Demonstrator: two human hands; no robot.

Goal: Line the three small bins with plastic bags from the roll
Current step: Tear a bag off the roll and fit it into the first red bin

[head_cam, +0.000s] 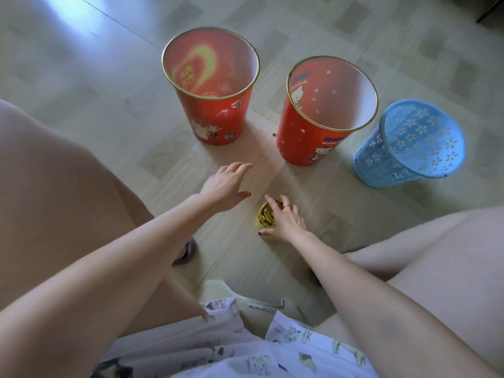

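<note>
Three small bins stand on the tiled floor: a red bin [215, 115] at the left, a second red bin [308, 132] in the middle, and a blue perforated bin [392, 151] at the right. None has a bag in it. A yellow roll of plastic bags [266, 218] stands on the floor in front of them. My right hand [286, 219] curls round the roll from the right, thumb near its base. My left hand [226, 184] hovers with straight fingers just left of the roll, holding nothing.
My bare knees frame the scene at left and right. A dark slipper [188, 251] peeks out beside my left leg. A pale stool edge [245, 298] lies below me. Bare floor tiles extend behind the bins.
</note>
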